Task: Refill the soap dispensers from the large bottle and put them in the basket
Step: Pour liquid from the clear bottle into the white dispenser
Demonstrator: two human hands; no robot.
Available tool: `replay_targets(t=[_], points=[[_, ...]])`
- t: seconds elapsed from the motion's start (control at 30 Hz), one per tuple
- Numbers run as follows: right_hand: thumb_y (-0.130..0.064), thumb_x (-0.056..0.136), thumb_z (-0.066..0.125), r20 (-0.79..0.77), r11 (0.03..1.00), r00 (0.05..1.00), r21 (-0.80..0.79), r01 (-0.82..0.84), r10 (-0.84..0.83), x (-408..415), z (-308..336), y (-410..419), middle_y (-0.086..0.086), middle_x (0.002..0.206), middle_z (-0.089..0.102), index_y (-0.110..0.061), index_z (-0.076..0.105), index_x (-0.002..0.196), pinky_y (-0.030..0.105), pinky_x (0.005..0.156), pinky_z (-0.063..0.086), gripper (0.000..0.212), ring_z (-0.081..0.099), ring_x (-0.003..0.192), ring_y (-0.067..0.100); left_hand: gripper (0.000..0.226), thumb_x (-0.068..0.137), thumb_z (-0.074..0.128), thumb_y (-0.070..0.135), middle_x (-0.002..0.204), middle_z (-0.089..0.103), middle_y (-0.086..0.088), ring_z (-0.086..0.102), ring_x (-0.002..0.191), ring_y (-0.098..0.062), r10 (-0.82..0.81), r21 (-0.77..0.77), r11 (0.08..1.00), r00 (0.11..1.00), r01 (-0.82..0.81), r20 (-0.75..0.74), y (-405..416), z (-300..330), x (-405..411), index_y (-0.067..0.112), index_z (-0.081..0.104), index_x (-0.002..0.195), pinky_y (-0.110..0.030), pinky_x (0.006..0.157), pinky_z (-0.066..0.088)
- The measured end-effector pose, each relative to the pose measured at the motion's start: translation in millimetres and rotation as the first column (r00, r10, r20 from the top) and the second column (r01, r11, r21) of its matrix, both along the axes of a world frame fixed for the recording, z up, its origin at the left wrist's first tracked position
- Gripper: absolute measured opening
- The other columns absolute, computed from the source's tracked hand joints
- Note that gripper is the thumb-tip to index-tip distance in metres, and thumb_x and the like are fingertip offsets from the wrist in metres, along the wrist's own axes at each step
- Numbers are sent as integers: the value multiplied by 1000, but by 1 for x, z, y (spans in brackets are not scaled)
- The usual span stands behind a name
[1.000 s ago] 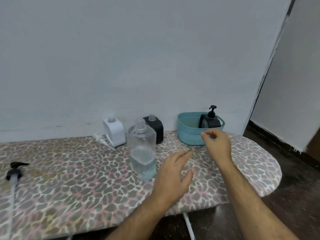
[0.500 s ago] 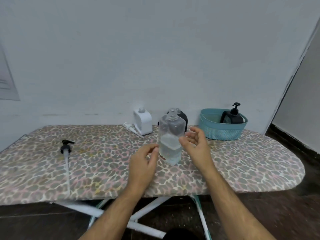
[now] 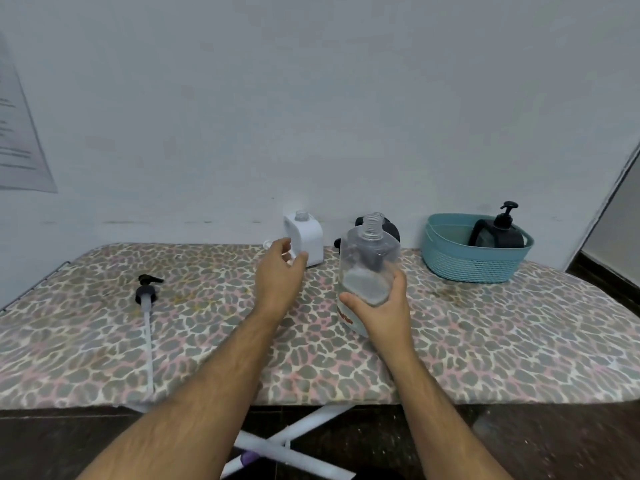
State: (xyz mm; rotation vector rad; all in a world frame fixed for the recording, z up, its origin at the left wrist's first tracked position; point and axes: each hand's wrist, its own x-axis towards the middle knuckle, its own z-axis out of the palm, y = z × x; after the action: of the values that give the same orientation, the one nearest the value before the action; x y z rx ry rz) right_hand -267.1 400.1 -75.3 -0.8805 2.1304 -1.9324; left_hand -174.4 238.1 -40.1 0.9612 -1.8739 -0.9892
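The black dispenser (image 3: 389, 227) at centre was mostly hidden behind the large clear bottle (image 3: 368, 258), so its neck could not be made out. A paper sheet (image 3: 20, 140) at the upper left was cut off and unreadable. The right hand (image 3: 379, 306) gripped the bottle's lower half, fingers wrapped round it. The left hand (image 3: 280, 275), loosely spread and holding nothing, reached just before the white dispenser (image 3: 306, 237); contact was unclear. A capped black dispenser (image 3: 498, 232) stood inside the teal basket (image 3: 474, 265) at right. A loose pump (image 3: 147, 306) lay at left on the ironing board (image 3: 519, 341).

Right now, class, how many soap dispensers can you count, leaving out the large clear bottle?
3: a white dispenser by the wall, a black dispenser partly hidden behind the large bottle, and a pump-topped black dispenser in the basket.
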Motion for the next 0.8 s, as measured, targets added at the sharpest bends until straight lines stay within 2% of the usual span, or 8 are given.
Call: replay_targets(t=[0.1,0.2,0.3,0.4,0.5,0.67,0.8], points=[[-67,49,82,-18,1000,1000,-18,11,-12,-1,-8,-5,-20,117,59,-43,40,129,37,89,56,93,61,105,3,56,93,67,34,137,60,-3,56,107,-12,-18,-17,1000,1000,19,15,-17,6,-19,13,48,142,-29,84,43],[-59,54,84,-19,999,1000,-42,21,-22,-2,-13,-10,-21,111,63,-40,45,124,37,87,57,82,62,101,-1,64,89,71,39,137,58,-6,58,118,-23,-12,-33,999,999,13,31,-32,10,-39,12,46,142,-36,92,48],[-55,55,85,-14,998,999,-47,31,-32,-7,-16,-14,-23,109,63,-39,47,121,36,87,56,78,62,100,-3,74,80,80,42,133,55,-11,56,119,-28,12,-34,999,998,-10,60,-41,10,-62,9,45,137,-43,94,51],[-55,54,85,-15,998,999,-38,42,-43,-13,-17,-18,-27,107,62,-43,46,119,29,84,55,77,60,98,-8,96,74,85,41,143,46,-14,50,127,-32,47,47,998,995,-51,83,-44,10,-83,6,32,147,-52,99,49],[-56,53,83,-16,999,999,-39,37,-38,-15,-17,-21,-27,108,62,-44,46,120,25,83,53,77,60,99,-8,102,73,85,36,145,44,-16,48,130,-34,92,65,993,994,-95,52,-45,5,-95,7,25,150,-54,100,48],[-56,55,84,-9,999,1000,-38,26,-26,-16,-23,-20,-22,113,62,-43,46,122,30,88,55,78,61,104,-1,92,79,80,35,139,54,-13,54,125,-33,196,91,976,980,-199,45,-44,-2,-102,9,28,151,-46,98,49],[-55,57,84,-1,999,1000,-40,22,-22,-19,-24,-19,-24,111,62,-45,47,120,31,87,56,74,61,101,-4,63,83,73,28,123,63,-8,60,103,-25,210,78,975,978,-210,8,-44,3,-96,10,46,138,-31,77,42]])
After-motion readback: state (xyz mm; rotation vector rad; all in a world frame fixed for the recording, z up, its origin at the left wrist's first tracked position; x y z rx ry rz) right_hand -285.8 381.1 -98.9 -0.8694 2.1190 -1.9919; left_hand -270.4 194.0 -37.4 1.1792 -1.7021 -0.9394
